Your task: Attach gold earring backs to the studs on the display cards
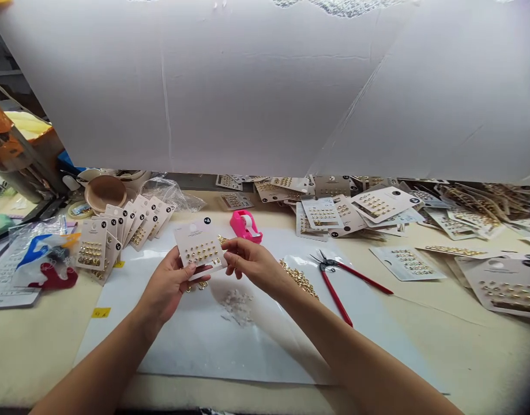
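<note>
An earring card point(198, 236), white with rows of small gold earrings, is held up above the white work sheet. My left hand point(169, 282) grips its lower left side, thumb on the front. At the card's right edge, my right hand point(247, 259) has its fingers pinched together; whether a small piece is between them is hidden. Beneath the hands lies a scatter of small clear pieces point(237, 307). A heap of gold pieces point(299, 279) sits right of my right forearm. Behind the hands stands a pink tape dispenser point(246, 226).
Red-handled pliers point(345, 282) lie spread on the right. Fanned earring cards point(130, 222) lean at the left beside a plastic bag point(48, 259) and a brown bowl point(105, 193). Many more carded earrings point(383, 204) pile up at the back right. A white panel point(265, 92) rises behind.
</note>
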Demonstrator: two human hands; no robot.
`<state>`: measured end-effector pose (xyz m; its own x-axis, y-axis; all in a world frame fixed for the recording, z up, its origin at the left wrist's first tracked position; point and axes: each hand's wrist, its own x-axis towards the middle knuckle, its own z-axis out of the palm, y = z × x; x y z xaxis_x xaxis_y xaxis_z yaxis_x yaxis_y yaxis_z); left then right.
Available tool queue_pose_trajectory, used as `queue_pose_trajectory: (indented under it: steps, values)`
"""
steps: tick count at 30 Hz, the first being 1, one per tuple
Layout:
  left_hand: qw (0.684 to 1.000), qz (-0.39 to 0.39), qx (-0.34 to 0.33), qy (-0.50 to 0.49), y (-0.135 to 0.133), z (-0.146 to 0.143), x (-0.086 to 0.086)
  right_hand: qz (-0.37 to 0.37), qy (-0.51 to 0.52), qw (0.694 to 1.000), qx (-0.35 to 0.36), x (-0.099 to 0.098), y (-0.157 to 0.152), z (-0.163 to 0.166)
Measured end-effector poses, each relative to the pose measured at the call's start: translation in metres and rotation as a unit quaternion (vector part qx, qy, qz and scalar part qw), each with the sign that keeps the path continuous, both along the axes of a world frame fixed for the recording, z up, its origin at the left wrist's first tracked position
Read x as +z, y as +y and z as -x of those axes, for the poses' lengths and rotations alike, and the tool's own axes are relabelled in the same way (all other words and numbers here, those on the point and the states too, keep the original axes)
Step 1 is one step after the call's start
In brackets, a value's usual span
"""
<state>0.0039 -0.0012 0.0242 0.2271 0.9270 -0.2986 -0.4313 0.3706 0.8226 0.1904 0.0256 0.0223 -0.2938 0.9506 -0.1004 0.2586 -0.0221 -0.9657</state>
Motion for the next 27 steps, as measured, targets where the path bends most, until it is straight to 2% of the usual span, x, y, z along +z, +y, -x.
queue_pose_trajectory:
  steps: [4,6,7,10,12,17,22,27]
  values:
    - [0.999,-0.022,0.002,0.033,0.001,0.002,0.002,0.005,0.017,1.000,-0.005,-0.001,0.002,0.001]
    - [0.997,-0.039,0.045,0.057,0.003,0.003,0.004,-0.025,-0.026,0.999,-0.024,-0.001,0.005,-0.004]
    - [0.994,-0.049,0.072,0.062,0.004,0.004,0.005,-0.058,-0.080,0.994,-0.034,-0.001,0.006,-0.007]
    - [0.985,-0.072,0.142,0.061,0.008,0.008,0.005,-0.170,-0.287,0.942,-0.033,-0.006,0.014,-0.017]
    - [0.982,-0.074,0.161,0.059,0.009,0.010,0.005,-0.201,-0.359,0.911,-0.004,-0.012,0.020,-0.021]
    - [0.981,-0.068,0.172,0.052,0.011,0.011,0.001,-0.225,-0.366,0.900,0.072,-0.028,0.031,-0.013]
    - [0.979,-0.075,0.185,0.035,0.011,0.010,0.000,-0.261,-0.342,0.891,0.142,-0.032,0.024,0.007]
    - [0.983,-0.058,0.174,0.022,0.010,0.008,0.001,-0.268,-0.340,0.886,0.167,-0.035,0.019,0.021]
